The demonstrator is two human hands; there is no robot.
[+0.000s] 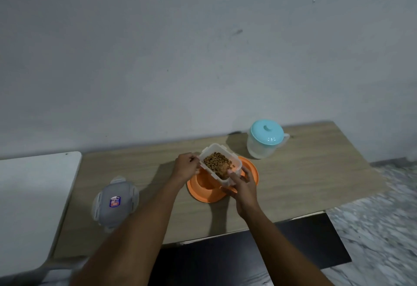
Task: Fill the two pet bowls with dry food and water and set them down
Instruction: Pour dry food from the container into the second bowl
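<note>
Both hands gripped a clear plastic food container (220, 164) of brown dry food (217, 161), held above the orange double pet bowl (204, 192) on the wooden table (304, 179). The left hand (186, 165) was curled around the container's far-left end; the right hand (242, 185) pinched its near-right end, thumb on the rim. Its long axis ran far-left to near-right, mouth tilted up toward the camera. The container's lid (115, 202) lay to the left, and a lidded water jug (266, 139) stood far right.

orange bowls (203, 192), brown kibble (217, 164), turquoise jug lid (267, 132)
</note>
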